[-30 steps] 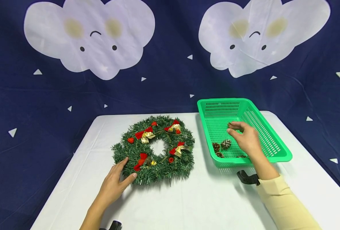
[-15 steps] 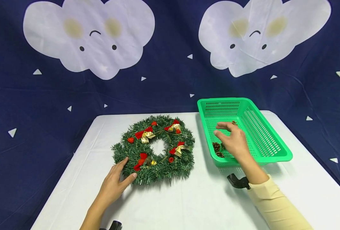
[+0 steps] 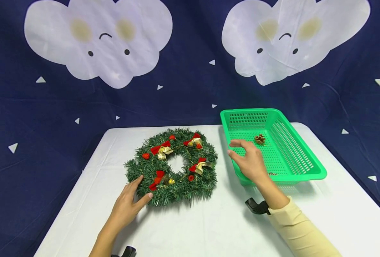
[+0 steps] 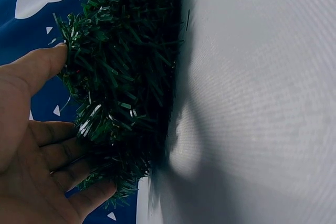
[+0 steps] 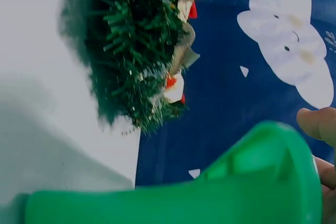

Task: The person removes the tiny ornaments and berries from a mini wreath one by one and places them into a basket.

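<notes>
A green wreath (image 3: 181, 190) with red and gold bows lies on the white table. Against its near left edge rests my left hand (image 3: 125, 205), with thumb and fingers spread and fairly straight. The left wrist view shows those fingers (image 4: 65, 153) touching the greenery, tips partly hidden. Over the left rim of the green basket (image 3: 308, 177) hovers my right hand (image 3: 249, 162), thumb and index finger apart with nothing seen between them. Behind it, inside the basket, sits a pine cone (image 3: 259, 139). Part of another cone (image 3: 272, 174) shows near the front wall. My right hand hides the basket's left floor.
White cloth covers the table (image 3: 193, 232). A dark blue curtain (image 3: 190, 71) with clouds and small triangles hangs behind it. The basket's raised rim stands to the right of the wreath, with a strip of table between them.
My right hand has moved left from the basket's middle to above its left rim. The pine cone by its fingertips is now uncovered in the basket. My left hand and the wreath have stayed put.
</notes>
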`<action>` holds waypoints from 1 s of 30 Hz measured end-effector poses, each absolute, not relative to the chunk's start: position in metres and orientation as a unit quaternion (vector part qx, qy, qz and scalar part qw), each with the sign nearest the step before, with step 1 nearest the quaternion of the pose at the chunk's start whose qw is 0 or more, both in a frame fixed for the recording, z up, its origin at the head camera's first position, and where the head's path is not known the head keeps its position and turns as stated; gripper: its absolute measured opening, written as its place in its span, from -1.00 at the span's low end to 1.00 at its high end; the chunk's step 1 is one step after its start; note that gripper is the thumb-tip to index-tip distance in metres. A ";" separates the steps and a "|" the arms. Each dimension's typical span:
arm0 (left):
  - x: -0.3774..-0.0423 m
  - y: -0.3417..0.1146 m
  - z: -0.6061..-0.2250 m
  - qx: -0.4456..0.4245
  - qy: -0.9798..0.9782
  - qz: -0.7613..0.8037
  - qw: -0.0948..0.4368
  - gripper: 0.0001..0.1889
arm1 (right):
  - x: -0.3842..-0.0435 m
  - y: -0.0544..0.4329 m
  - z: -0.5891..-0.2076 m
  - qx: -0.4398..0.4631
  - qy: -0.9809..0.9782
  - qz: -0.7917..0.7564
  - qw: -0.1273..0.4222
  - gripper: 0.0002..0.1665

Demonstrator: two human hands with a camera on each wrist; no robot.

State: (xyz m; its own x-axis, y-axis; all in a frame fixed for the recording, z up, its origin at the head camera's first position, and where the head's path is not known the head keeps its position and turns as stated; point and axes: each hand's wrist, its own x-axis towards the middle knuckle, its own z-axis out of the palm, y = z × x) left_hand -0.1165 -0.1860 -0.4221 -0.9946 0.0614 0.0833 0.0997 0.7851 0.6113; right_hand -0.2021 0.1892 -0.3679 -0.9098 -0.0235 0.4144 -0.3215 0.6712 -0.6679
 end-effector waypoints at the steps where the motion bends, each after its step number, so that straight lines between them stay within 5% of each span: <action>1: -0.116 -0.186 -0.422 -0.043 -0.944 -0.325 0.030 -0.19 | -0.202 0.187 -0.368 0.101 -0.894 0.393 0.191 -0.58; 30: -0.117 -0.186 -0.423 -0.045 -0.944 -0.327 0.033 -0.19 | -0.191 0.135 -0.379 0.195 -0.887 0.369 0.198 -0.55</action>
State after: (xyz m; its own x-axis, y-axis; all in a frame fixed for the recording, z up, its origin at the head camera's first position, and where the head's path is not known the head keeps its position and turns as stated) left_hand -0.1167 -0.1861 -0.4232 -0.9937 0.0632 0.0923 0.1067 0.7827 0.6132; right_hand -0.1912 0.1351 -0.3789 -0.8454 -0.1996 0.4954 -0.4922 0.6515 -0.5773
